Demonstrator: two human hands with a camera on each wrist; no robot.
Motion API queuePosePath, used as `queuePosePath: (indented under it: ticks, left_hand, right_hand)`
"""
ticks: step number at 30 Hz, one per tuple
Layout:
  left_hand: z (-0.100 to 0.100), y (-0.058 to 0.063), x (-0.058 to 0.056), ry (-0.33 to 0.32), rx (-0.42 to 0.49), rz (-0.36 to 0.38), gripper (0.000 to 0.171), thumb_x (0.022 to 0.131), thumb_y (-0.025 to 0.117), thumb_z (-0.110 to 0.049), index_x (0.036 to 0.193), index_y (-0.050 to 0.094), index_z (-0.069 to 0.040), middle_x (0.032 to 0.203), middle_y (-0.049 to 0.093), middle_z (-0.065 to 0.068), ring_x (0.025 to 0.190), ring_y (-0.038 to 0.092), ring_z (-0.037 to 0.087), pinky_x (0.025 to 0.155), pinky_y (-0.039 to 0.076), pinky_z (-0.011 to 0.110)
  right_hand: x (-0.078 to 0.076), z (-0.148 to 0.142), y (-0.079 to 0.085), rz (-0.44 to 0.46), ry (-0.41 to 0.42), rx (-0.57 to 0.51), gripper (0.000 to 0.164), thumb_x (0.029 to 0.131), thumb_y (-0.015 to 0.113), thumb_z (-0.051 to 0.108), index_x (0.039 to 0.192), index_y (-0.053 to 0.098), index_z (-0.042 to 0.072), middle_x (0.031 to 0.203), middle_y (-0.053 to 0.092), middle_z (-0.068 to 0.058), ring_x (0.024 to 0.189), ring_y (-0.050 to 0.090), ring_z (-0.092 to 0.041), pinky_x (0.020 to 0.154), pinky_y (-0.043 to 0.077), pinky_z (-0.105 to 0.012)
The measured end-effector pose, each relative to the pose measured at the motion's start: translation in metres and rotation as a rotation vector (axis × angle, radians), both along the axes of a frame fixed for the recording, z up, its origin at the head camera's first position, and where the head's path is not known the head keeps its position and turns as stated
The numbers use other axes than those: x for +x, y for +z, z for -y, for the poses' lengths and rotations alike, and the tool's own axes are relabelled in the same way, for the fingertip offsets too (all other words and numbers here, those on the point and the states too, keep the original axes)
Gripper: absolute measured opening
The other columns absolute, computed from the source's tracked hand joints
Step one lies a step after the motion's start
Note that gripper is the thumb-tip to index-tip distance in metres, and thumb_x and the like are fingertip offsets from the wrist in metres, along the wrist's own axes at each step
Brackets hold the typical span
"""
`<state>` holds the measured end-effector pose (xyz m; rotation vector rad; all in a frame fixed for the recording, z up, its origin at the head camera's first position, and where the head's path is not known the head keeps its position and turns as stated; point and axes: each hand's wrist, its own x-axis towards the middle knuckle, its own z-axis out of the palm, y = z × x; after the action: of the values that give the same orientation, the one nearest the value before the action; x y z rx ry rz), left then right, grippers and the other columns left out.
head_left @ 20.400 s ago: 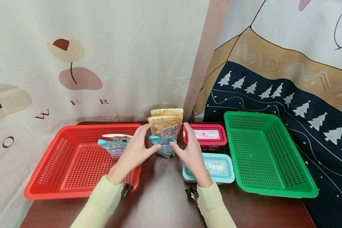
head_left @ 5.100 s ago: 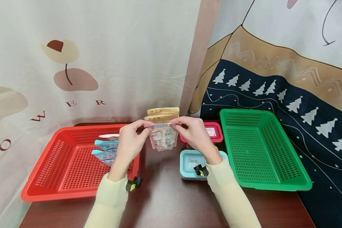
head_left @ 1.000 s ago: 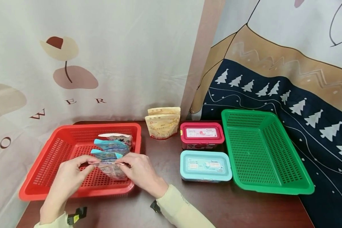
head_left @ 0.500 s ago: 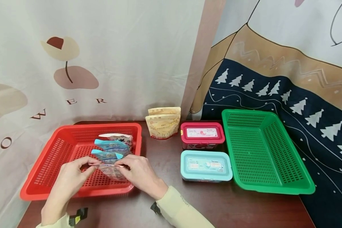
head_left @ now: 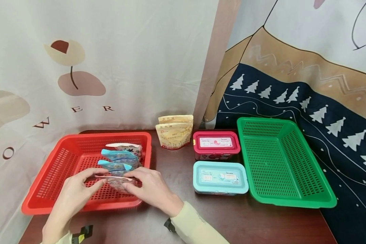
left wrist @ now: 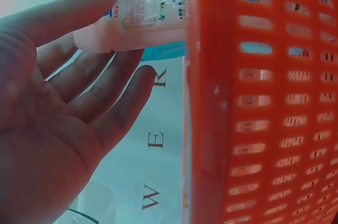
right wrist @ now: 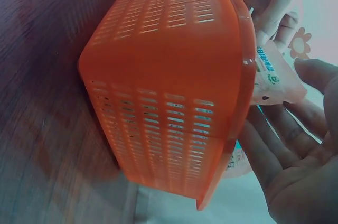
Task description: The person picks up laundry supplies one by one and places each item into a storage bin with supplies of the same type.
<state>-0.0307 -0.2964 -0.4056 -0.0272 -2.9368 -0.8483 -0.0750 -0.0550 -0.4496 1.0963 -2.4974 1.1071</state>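
In the head view, a clear, pink-edged printed pouch stands near the front of the red basket. My left hand is at its left corner, thumb in front and fingers behind, loosely spread. At the right end, my right hand has its thumb apart from the pouch's front, as the right wrist view shows, with fingers close behind it. Behind this pouch, two blue pouches and a white-topped pouch stand in a row. The left wrist view shows the pouch's printed face above the basket rim.
Two tan pouches stand at the back middle of the brown table. A crimson lidded box and a light blue one lie to their right. At the far right is a green basket. Curtains hang behind.
The pink-edged pouch went from the table into the red basket, as blue ones did earlier. In the last half second it sank slightly, and both hands loosened, thumbs parting from its top edge.
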Motion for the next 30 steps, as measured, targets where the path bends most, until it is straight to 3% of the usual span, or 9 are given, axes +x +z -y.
queuePosePath:
  ticks: [4, 8, 10, 17, 19, 21, 25, 27, 30]
  left_hand:
    - [0.0, 0.004, 0.004, 0.013, 0.009, 0.011, 0.039, 0.091, 0.081, -0.033, 0.126, 0.073, -0.016, 0.119, 0.073, 0.015, 0.086, 0.064, 0.024, 0.06, 0.046, 0.03]
    - [0.0, 0.008, 0.007, 0.043, 0.03, 0.004, 0.046, 0.093, 0.078, -0.042, 0.131, 0.069, -0.018, 0.124, 0.072, 0.014, 0.105, 0.064, 0.033, 0.073, 0.05, 0.039]
    - [-0.001, 0.009, 0.009, 0.072, 0.051, 0.003, 0.047, 0.093, 0.077, -0.044, 0.132, 0.069, -0.019, 0.125, 0.072, 0.013, 0.11, 0.062, 0.031, 0.075, 0.05, 0.038]
    - [-0.003, 0.01, 0.015, 0.163, 0.112, -0.121, 0.039, 0.094, 0.077, -0.036, 0.129, 0.072, -0.021, 0.123, 0.073, 0.011, 0.093, 0.052, -0.005, 0.067, 0.046, 0.02]
    - [-0.005, 0.009, 0.015, 0.182, 0.133, -0.18, 0.035, 0.094, 0.078, -0.032, 0.127, 0.074, -0.021, 0.121, 0.073, 0.004, 0.093, 0.051, -0.009, 0.069, 0.044, 0.019]
    - [-0.008, 0.009, 0.015, 0.202, 0.158, -0.232, 0.032, 0.094, 0.078, -0.028, 0.125, 0.075, -0.023, 0.118, 0.072, -0.013, 0.099, 0.049, -0.015, 0.074, 0.042, 0.017]
    - [-0.017, 0.009, 0.015, 0.231, 0.229, -0.28, 0.025, 0.097, 0.073, -0.025, 0.122, 0.077, -0.022, 0.109, 0.06, -0.038, 0.101, 0.051, -0.015, 0.079, 0.039, 0.015]
    - [-0.022, 0.01, 0.014, 0.235, 0.255, -0.289, 0.023, 0.099, 0.071, -0.024, 0.121, 0.078, -0.02, 0.108, 0.06, -0.039, 0.103, 0.051, -0.015, 0.081, 0.037, 0.014]
    - [-0.031, 0.013, 0.012, 0.223, 0.276, -0.314, 0.022, 0.099, 0.07, -0.021, 0.12, 0.078, -0.019, 0.111, 0.066, -0.029, 0.105, 0.053, -0.014, 0.084, 0.037, 0.013]
  right_hand:
    - [0.003, -0.009, 0.001, 0.033, 0.002, -0.041, 0.034, 0.098, 0.071, 0.04, 0.124, 0.075, 0.018, 0.111, 0.072, 0.01, 0.096, 0.064, 0.001, 0.085, 0.046, -0.01]
    - [0.004, -0.02, 0.002, 0.072, -0.012, -0.093, 0.037, 0.098, 0.068, 0.041, 0.126, 0.073, 0.017, 0.116, 0.072, 0.009, 0.104, 0.064, 0.001, 0.09, 0.048, -0.014]
    - [0.005, -0.025, 0.003, 0.082, -0.021, -0.112, 0.038, 0.099, 0.067, 0.041, 0.127, 0.072, 0.017, 0.119, 0.071, 0.008, 0.107, 0.064, 0.0, 0.092, 0.049, -0.015]
    - [0.007, -0.047, 0.007, 0.122, -0.079, -0.102, 0.047, 0.099, 0.061, 0.046, 0.136, 0.066, 0.018, 0.138, 0.064, 0.006, 0.129, 0.057, -0.008, 0.107, 0.046, -0.03]
    - [0.008, -0.054, 0.008, 0.129, -0.099, -0.085, 0.05, 0.1, 0.06, 0.049, 0.139, 0.064, 0.018, 0.144, 0.06, 0.007, 0.135, 0.052, -0.009, 0.111, 0.044, -0.034]
    - [0.008, -0.06, 0.008, 0.139, -0.117, -0.08, 0.051, 0.1, 0.06, 0.05, 0.141, 0.063, 0.019, 0.149, 0.056, 0.007, 0.14, 0.047, -0.011, 0.114, 0.041, -0.038]
    - [0.008, -0.074, 0.007, 0.147, -0.139, -0.083, 0.054, 0.097, 0.064, 0.048, 0.143, 0.062, 0.018, 0.156, 0.05, 0.007, 0.147, 0.041, -0.016, 0.117, 0.037, -0.045]
    - [0.008, -0.081, 0.007, 0.145, -0.146, -0.085, 0.056, 0.096, 0.066, 0.047, 0.143, 0.062, 0.017, 0.157, 0.048, 0.007, 0.148, 0.04, -0.018, 0.117, 0.036, -0.049]
    - [0.008, -0.094, 0.01, 0.144, -0.153, -0.096, 0.057, 0.095, 0.067, 0.045, 0.143, 0.062, 0.016, 0.158, 0.048, 0.006, 0.148, 0.04, -0.02, 0.117, 0.036, -0.052]
